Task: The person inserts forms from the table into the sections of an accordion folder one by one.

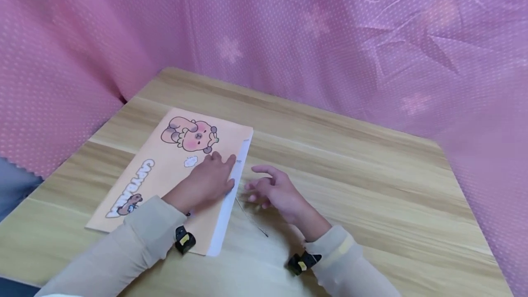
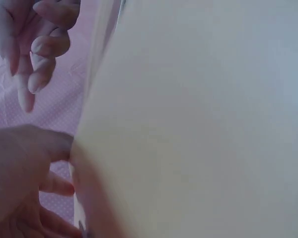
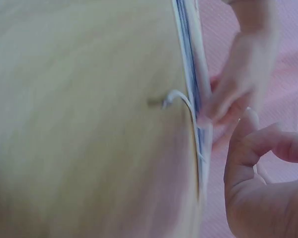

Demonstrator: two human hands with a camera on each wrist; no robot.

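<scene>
A peach folder [image 1: 165, 168] printed with a cartoon capybara lies flat on the wooden table [image 1: 371, 187]. White sheets [image 1: 231, 196] stick out along its right edge. My left hand [image 1: 212, 175] rests flat on the folder near that edge, fingers straight. Just right of the edge, my right hand [image 1: 264, 187] hovers with loosely curled fingers and holds nothing. A thin cord [image 1: 251, 218] lies on the table beside the folder's edge; in the right wrist view this cord [image 3: 181, 99] curves against the folder's edge [image 3: 191, 74].
A pink dotted curtain [image 1: 330, 35] hangs around the back and both sides of the table. Bare wood stretches to the right of my hands. The table's left corner [image 1: 24, 205] is near the folder.
</scene>
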